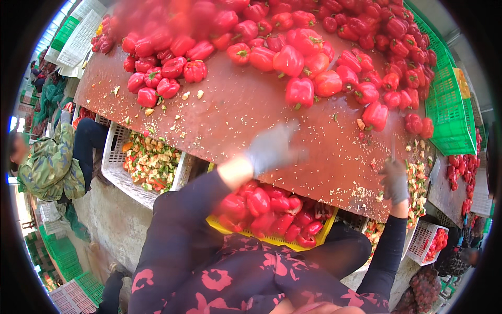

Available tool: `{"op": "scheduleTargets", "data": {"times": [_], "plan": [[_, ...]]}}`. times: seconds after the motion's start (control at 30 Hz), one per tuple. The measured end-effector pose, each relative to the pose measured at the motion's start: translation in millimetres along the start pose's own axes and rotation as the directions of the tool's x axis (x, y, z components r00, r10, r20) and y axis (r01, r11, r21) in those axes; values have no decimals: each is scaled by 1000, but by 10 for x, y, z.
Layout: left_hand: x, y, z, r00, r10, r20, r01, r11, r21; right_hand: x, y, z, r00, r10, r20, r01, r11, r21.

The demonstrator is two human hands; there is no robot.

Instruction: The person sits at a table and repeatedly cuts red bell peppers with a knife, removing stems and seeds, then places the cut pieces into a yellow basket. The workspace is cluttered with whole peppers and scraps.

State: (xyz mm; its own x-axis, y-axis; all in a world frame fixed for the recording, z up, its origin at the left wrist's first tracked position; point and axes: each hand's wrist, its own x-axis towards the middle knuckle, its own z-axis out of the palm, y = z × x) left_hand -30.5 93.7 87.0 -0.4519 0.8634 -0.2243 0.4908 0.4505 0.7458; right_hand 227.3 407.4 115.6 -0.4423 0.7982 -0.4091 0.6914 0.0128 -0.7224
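Note:
My left hand, in a grey glove and blurred, is over the reddish-brown tabletop, with its fingers apart and nothing seen in them. At the table's right side, my gloved right hand is closed around what looks like a knife, its thin blade pointing away from me. Whole red bell peppers lie beyond my left hand, piled higher towards the far side. Below the near table edge, right before my body, a yellow crate holds red peppers, some cut open.
A white crate of pepper cores stands at the left. More cores lie beside my right hand. Green crates border the table at right. A person in a camouflage jacket sits at left. Seeds dot the tabletop.

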Motion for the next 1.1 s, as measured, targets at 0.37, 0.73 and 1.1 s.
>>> {"op": "scheduleTargets", "data": {"times": [0.37, 0.73, 1.1], "plan": [[1008, -437, 188, 860, -26, -509, -79, 980, -184, 116, -424, 1885, 983, -105, 151, 68, 970, 235], [671, -534, 163, 993, 41, -111, -56, 990, -130, -167, -280, 1978, 923, -273, 272, 260, 962, 83], [475, -259, 250, 971, -2, -237, 12, 999, 44, -585, -259, 2019, 844, -507, 178, 537, 801, -264]]}}
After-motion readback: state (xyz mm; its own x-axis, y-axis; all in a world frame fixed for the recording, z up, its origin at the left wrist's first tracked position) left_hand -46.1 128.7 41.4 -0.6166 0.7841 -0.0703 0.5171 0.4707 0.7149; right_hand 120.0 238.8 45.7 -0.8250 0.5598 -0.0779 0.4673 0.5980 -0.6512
